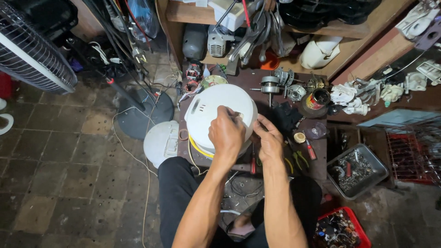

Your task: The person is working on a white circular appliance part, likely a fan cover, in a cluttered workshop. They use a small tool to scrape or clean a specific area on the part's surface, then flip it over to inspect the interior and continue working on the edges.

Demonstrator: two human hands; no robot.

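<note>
Head view, looking down at a low dark wooden table (280,158) in a crowded repair corner. The round white plastic appliance housing (209,108) lies dome-up on the left part of the table, with a yellow band (198,150) showing under its near edge. I see my left hand (226,133) resting on top of the housing, fingers curled and pinched at a small fitting near the dome's right side; what it pinches is too small to tell. My right hand (270,140) sits just beside it at the housing's right rim, fingers bent inward and touching the shell; whether it holds a tool I cannot tell.

Handling, as I judge it: the housing is a thin, stiff, hollow moulding, light for its bulk, smooth and curved, so it may slip or rock under a sideways push. The rim and the flat of the dome offer the surest hold; the slotted area at upper left looks weaker.

Surroundings: a red-handled screwdriver (252,165) and yellow-handled pliers (296,160) lie on the table near my right hand. A bare motor rotor on its shaft (270,87) stands behind the housing. A metal tray of small parts (356,170) sits on the floor to the right, and a round white base plate (161,142) lies on the floor to the left.
</note>
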